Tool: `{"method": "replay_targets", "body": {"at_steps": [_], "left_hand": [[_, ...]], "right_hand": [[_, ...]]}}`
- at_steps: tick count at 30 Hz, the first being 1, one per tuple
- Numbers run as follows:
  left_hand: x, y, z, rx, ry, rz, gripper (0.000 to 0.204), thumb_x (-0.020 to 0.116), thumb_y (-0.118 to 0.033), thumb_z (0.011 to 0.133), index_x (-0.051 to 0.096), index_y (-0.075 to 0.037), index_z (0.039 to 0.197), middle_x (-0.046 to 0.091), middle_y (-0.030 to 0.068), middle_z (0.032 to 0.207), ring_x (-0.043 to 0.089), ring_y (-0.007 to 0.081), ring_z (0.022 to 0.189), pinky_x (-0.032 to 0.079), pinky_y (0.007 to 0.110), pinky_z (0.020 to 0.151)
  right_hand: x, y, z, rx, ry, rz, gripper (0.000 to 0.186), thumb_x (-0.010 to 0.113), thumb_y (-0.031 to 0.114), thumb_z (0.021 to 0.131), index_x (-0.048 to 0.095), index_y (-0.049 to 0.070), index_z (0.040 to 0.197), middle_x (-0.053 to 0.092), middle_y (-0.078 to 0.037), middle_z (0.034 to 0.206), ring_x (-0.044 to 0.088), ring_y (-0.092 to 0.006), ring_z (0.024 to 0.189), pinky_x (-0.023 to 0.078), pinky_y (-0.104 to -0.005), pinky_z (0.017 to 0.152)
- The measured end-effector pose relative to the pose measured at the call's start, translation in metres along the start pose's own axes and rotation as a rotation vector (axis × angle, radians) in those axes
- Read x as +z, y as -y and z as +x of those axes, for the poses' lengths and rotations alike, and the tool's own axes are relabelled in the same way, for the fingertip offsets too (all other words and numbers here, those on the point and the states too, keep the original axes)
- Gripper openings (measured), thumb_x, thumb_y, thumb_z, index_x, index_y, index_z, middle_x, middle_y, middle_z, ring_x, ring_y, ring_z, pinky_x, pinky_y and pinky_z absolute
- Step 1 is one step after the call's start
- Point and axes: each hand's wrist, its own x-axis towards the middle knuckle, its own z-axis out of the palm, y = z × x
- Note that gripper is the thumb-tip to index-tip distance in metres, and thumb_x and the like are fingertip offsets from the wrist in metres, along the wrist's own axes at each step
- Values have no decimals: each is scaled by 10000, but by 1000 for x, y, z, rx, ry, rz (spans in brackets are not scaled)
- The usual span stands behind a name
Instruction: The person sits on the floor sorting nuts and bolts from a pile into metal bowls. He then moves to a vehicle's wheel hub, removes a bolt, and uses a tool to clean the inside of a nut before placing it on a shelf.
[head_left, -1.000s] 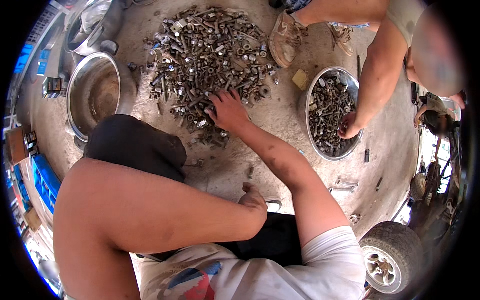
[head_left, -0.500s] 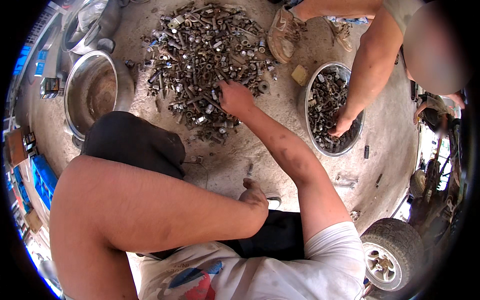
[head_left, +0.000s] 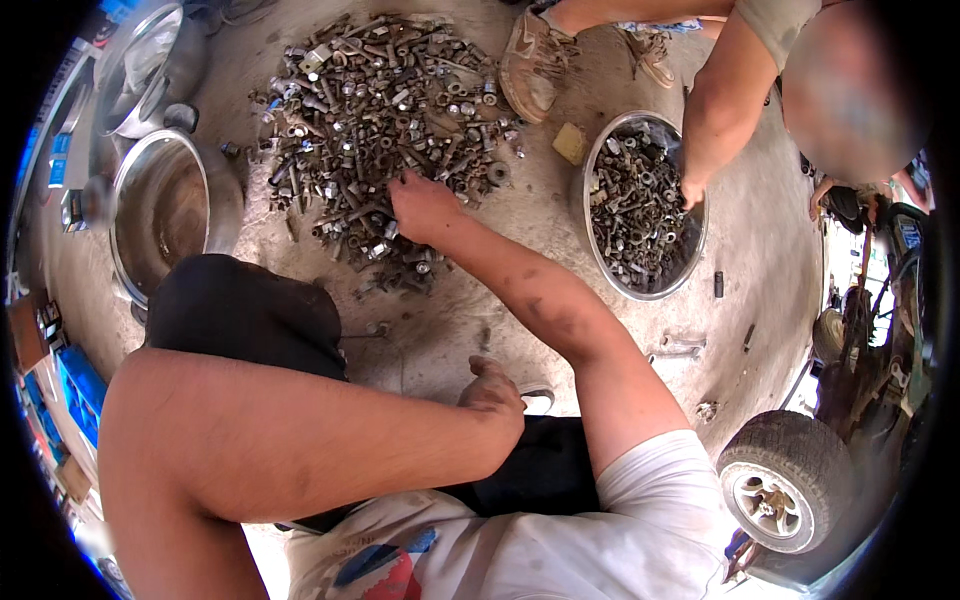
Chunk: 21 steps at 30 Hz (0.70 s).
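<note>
My right hand [head_left: 424,210] reaches into a heap [head_left: 385,105] of metal bolts, nuts and washers, its fingers curled closed among the pieces; what they hold is hidden. My left hand [head_left: 490,390] hangs low in front of my body at the end of the bent forearm, thumb showing and the other fingers mostly hidden. A dark, black-covered knee [head_left: 230,300] is left of it. Right of the heap stands a steel bowl [head_left: 645,225] full of hardware, with a co-worker's hand [head_left: 692,192] at its right side.
An empty steel basin [head_left: 160,220] and another pot [head_left: 140,70] stand at the left. A co-worker's boot [head_left: 530,70] is beside a yellowish block [head_left: 568,143]. Loose wrenches [head_left: 680,348] lie on the concrete. A wheel [head_left: 780,480] and vehicle parts are at the right.
My right hand's fingers, spread on the heap earlier, are now curled in it. The co-worker's hand has risen toward the bowl's upper right side. The view has shifted slightly.
</note>
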Motion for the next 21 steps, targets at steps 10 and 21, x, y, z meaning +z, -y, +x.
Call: {"method": "replay_targets", "body": {"at_steps": [10, 21], "left_hand": [[7, -4, 7, -23, -45, 75, 370, 618, -170, 783, 640, -19, 1120, 599, 209, 1121, 588, 331, 1024, 423, 554, 901], [13, -7, 12, -65, -126, 44, 348, 577, -168, 806, 641, -10, 1110, 589, 238, 1125, 585, 386, 1011, 420, 546, 892]], "right_hand": [[-1, -4, 8, -81, 80, 79, 352, 591, 38, 761, 576, 34, 1112, 579, -156, 1148, 575, -336, 1053, 510, -432, 849], [-19, -41, 18, 35, 154, 203, 267, 664, 236, 801, 675, -26, 853, 660, -193, 918, 640, -356, 854, 518, -452, 765]]}}
